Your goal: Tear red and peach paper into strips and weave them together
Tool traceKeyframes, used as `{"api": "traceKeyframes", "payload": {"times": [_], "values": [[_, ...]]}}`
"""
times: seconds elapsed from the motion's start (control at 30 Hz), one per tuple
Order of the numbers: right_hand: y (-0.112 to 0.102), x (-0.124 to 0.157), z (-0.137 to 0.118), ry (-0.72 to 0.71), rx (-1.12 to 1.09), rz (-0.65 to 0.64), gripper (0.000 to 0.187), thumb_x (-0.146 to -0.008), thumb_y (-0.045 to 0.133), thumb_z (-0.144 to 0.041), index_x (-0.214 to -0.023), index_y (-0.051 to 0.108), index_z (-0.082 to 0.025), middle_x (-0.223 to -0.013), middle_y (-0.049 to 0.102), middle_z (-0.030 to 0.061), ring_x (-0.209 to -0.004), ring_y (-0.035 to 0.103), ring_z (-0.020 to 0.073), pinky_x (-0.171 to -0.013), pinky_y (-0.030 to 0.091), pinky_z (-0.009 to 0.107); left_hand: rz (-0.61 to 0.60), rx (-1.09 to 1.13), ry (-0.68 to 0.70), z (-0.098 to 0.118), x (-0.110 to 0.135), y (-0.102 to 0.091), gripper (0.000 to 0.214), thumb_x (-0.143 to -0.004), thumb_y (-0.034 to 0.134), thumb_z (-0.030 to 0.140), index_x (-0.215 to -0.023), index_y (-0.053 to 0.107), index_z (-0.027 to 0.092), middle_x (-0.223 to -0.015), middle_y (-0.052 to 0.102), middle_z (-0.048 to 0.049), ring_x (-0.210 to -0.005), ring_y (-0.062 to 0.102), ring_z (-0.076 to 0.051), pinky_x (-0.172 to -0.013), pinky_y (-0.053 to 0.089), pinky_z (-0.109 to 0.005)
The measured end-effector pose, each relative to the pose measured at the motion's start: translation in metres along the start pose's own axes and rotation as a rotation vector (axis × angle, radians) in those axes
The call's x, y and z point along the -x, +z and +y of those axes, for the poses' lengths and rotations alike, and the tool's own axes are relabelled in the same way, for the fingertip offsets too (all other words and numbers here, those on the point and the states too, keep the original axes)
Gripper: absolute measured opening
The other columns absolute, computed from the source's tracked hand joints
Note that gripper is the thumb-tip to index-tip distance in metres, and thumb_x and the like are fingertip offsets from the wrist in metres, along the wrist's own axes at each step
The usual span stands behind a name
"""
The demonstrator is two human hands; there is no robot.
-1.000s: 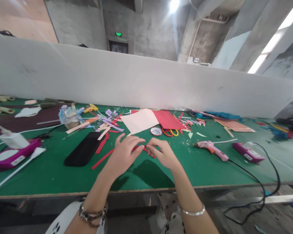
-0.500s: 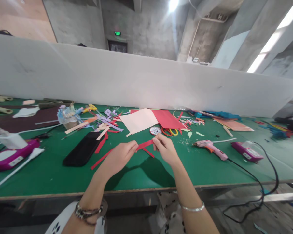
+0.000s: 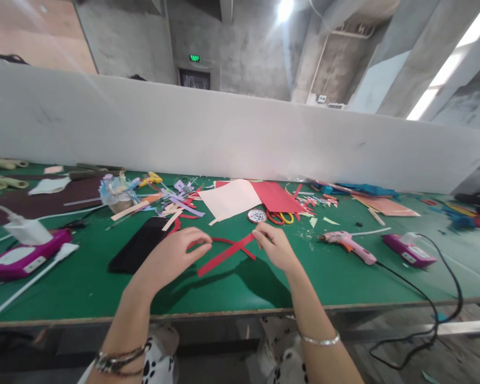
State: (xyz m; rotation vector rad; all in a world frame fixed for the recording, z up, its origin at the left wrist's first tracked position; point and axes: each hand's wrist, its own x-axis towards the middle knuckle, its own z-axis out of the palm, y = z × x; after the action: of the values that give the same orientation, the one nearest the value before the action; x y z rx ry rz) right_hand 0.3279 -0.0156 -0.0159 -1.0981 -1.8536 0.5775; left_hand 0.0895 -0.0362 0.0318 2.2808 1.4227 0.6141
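My right hand (image 3: 275, 246) pinches the upper end of a red paper strip (image 3: 226, 255) between thumb and fingertips. The strip slants down to the left, its lower end free above the green table. To the left, my left hand (image 3: 180, 255) is held with thumb and fingers apart, off the strip's free end. Another narrow red strip (image 3: 248, 253) passes behind the held one and crosses it; part of it shows near my left fingertips. Just beyond my hands are a cream paper sheet (image 3: 230, 200), a red sheet (image 3: 276, 197) and a small round white case (image 3: 257, 216).
A black phone (image 3: 138, 245) lies left of my hands, by paper scraps (image 3: 180, 200) and a wrapped cup (image 3: 118, 194). Scissors (image 3: 280, 217) lie beyond my right hand. Rightward are a pink glue gun (image 3: 350, 246) with its cord and a purple power strip (image 3: 410, 249).
My left hand has let go of the red strip and moved left, its fingers opening. The strip's left end now hangs free, while my right hand still holds the other end.
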Motion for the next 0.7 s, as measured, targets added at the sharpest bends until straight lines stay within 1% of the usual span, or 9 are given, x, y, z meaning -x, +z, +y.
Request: {"api": "traceKeyframes", "payload": {"times": [0.07, 0.1, 0.17, 0.27, 0.33, 0.37, 0.47, 0.6, 0.7], "values": [[0.004, 0.0, -0.009, -0.056, 0.015, -0.069, 0.029, -0.086, 0.041, -0.028, -0.059, 0.041, -0.018, -0.051, 0.041, -0.0051, -0.05, 0.037, 0.0082, -0.051, 0.029, 0.02, 0.039, 0.065, 0.086, 0.008, -0.002, 0.008, 0.034, -0.084, 0.043, 0.046, -0.107, 0.057, 0.025, -0.116, 0.056, -0.0015, -0.108, 0.048, -0.02, -0.09, 0.035, -0.027], [0.007, 0.0, -0.013, -0.077, 0.009, -0.098, 0.028, -0.087, 0.041, -0.027, -0.06, 0.041, -0.018, -0.052, 0.041, -0.0052, -0.05, 0.038, 0.008, -0.051, 0.029, 0.02, 0.032, 0.103, 0.112, 0.012, -0.003, 0.012, 0.037, -0.084, 0.043, 0.046, -0.112, 0.055, 0.025, -0.12, 0.054, -0.0021, -0.111, 0.046, -0.02, -0.093, 0.033, -0.027], [0.011, 0.0, -0.019, -0.102, -0.015, -0.137, 0.027, -0.087, 0.04, -0.025, -0.061, 0.042, -0.018, -0.053, 0.042, -0.0055, -0.051, 0.039, 0.0074, -0.052, 0.029, 0.019, -0.022, 0.162, 0.135, 0.019, -0.006, 0.02, 0.039, -0.085, 0.042, 0.046, -0.115, 0.053, 0.024, -0.12, 0.055, -0.0034, -0.108, 0.048, -0.02, -0.09, 0.036, -0.026], [0.014, 0.0, -0.023, -0.11, -0.041, -0.152, 0.028, -0.087, 0.041, -0.025, -0.06, 0.043, -0.018, -0.052, 0.043, -0.0056, -0.05, 0.04, 0.0069, -0.051, 0.03, 0.019, -0.147, 0.186, 0.124, 0.021, -0.009, 0.023, 0.037, -0.088, 0.034, 0.045, -0.095, 0.06, 0.02, -0.093, 0.063, -0.0023, -0.083, 0.056, -0.018, -0.071, 0.041, -0.024], [0.016, -0.001, -0.022, -0.09, -0.058, -0.127, 0.029, -0.088, 0.041, -0.026, -0.06, 0.043, -0.018, -0.051, 0.043, -0.0056, -0.049, 0.04, 0.0069, -0.052, 0.03, 0.019, -0.196, 0.179, 0.105, 0.019, -0.009, 0.021, 0.039, -0.089, 0.031, 0.043, -0.078, 0.059, 0.019, -0.074, 0.061, 0.0009, -0.067, 0.052, -0.015, -0.061, 0.037, -0.022], [0.017, -0.001, -0.021, -0.069, -0.07, -0.103, 0.03, -0.088, 0.041, -0.027, -0.059, 0.043, -0.018, -0.051, 0.044, -0.0056, -0.048, 0.04, 0.0069, -0.052, 0.03, 0.019, -0.2, 0.177, 0.091, 0.017, -0.008, 0.019, 0.038, -0.088, 0.031, 0.042, -0.074, 0.057, 0.019, -0.07, 0.058, 0.0021, -0.064, 0.05, -0.014, -0.059, 0.036, -0.022], [0.021, -0.001, -0.018, -0.019, -0.098, -0.056, 0.03, -0.087, 0.042, -0.029, -0.059, 0.043, -0.018, -0.05, 0.044, -0.0058, -0.048, 0.04, 0.007, -0.051, 0.031, 0.019, -0.187, 0.188, 0.054, 0.011, -0.007, 0.014, 0.035, -0.087, 0.034, 0.042, -0.07, 0.054, 0.019, -0.067, 0.055, 0.0036, -0.062, 0.047, -0.012, -0.057, 0.033, -0.021], [0.03, -0.004, -0.019, 0.001, -0.099, -0.091, 0.029, -0.087, 0.043, -0.03, -0.06, 0.045, -0.018, -0.049, 0.044, -0.0062, -0.047, 0.04, 0.0071, -0.05, 0.03, 0.018, -0.197, 0.178, 0.013, 0.007, -0.006, 0.014, 0.033, -0.084, 0.036, 0.044, -0.069, 0.052, 0.019, -0.064, 0.051, 0.0036, -0.06, 0.044, -0.013, -0.055, 0.032, -0.022], [0.035, -0.006, -0.018, 0.016, -0.066, -0.085, 0.029, -0.088, 0.041, -0.033, -0.063, 0.047, -0.018, -0.051, 0.045, -0.0059, -0.048, 0.041, 0.0078, -0.051, 0.031, 0.019, -0.197, 0.154, -0.02, 0.004, -0.008, 0.014, 0.032, -0.083, 0.037, 0.044, -0.07, 0.054, 0.02, -0.065, 0.054, 0.0032, -0.061, 0.047, -0.014, -0.056, 0.034, -0.022]]}}
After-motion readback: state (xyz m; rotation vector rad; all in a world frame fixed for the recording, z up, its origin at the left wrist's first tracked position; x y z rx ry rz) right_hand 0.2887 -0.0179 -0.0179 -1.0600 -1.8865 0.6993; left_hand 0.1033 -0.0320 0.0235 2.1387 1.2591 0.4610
